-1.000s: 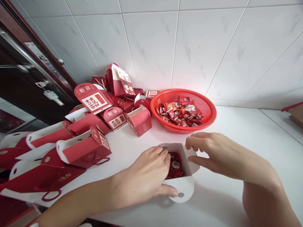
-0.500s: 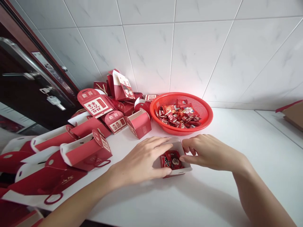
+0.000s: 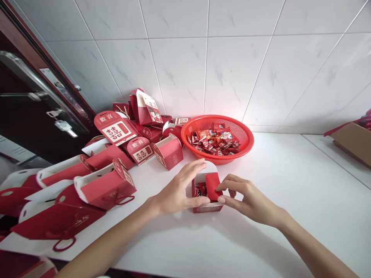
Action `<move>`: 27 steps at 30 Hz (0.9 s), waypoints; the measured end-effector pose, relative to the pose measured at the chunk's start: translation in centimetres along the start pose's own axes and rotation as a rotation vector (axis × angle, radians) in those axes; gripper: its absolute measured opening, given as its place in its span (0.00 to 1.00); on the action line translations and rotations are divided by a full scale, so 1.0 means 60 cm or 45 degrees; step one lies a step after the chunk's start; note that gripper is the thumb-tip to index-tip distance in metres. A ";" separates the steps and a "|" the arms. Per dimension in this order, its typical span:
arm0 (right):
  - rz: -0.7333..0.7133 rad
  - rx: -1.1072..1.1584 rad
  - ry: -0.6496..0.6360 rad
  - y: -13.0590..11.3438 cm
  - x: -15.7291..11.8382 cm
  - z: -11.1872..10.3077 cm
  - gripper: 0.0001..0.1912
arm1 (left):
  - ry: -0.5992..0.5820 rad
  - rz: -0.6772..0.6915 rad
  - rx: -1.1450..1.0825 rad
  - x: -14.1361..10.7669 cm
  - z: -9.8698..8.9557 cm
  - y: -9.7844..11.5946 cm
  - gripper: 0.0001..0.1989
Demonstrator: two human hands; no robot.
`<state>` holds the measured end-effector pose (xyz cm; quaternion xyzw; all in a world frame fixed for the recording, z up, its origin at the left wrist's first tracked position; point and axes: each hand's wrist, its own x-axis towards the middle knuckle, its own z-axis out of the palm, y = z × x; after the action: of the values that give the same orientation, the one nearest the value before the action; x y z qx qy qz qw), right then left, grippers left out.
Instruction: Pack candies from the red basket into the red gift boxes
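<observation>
A small red paper gift box (image 3: 206, 209), white inside, stands on the white tabletop with its top open. Red-wrapped candies (image 3: 202, 189) lie in it. My left hand (image 3: 180, 195) grips the box from the left, thumb at the front wall and fingers toward the back. With my right hand (image 3: 246, 199), fingers bent and close together, I hold a plain red flap (image 3: 213, 186) that lies inward over the right half of the opening. Behind the box sits a red plastic basket (image 3: 220, 157) with many wrapped candies (image 3: 218, 139).
Several red gift boxes (image 3: 107, 183) stand along the left side, some with open tops. More boxes and a paper bag (image 3: 143, 108) are heaped against the tiled wall. A brown cardboard box (image 3: 352, 143) lies at the far right. On the left is a dark door with keys (image 3: 62, 124).
The red flap now covers the right part of the box's opening, where candies showed before. My right hand has moved slightly lower, and the view has shifted slightly.
</observation>
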<state>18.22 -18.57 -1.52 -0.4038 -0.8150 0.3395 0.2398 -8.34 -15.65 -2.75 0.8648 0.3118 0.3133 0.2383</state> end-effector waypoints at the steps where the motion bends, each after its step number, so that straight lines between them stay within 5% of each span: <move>1: -0.012 0.035 0.018 0.005 -0.005 0.005 0.16 | 0.067 0.026 -0.041 -0.003 0.001 -0.005 0.35; 5: -0.104 0.130 0.107 0.027 -0.017 0.022 0.23 | 0.268 0.068 -0.273 -0.009 0.005 -0.026 0.23; 9: -0.208 0.110 0.242 0.047 -0.019 0.037 0.26 | 0.299 -0.086 -0.521 -0.003 0.018 -0.048 0.22; 15: -0.235 0.057 0.398 0.054 -0.019 0.057 0.19 | 0.210 -0.268 -0.466 0.013 0.040 -0.052 0.33; 27: -0.111 0.009 0.672 0.047 -0.017 0.074 0.06 | 0.210 -0.128 -0.521 0.010 0.062 -0.021 0.15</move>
<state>17.27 -19.76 -6.66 -0.4420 -0.7397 0.2146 0.4597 -5.87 -15.17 -5.85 0.7534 0.3027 0.4273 0.3977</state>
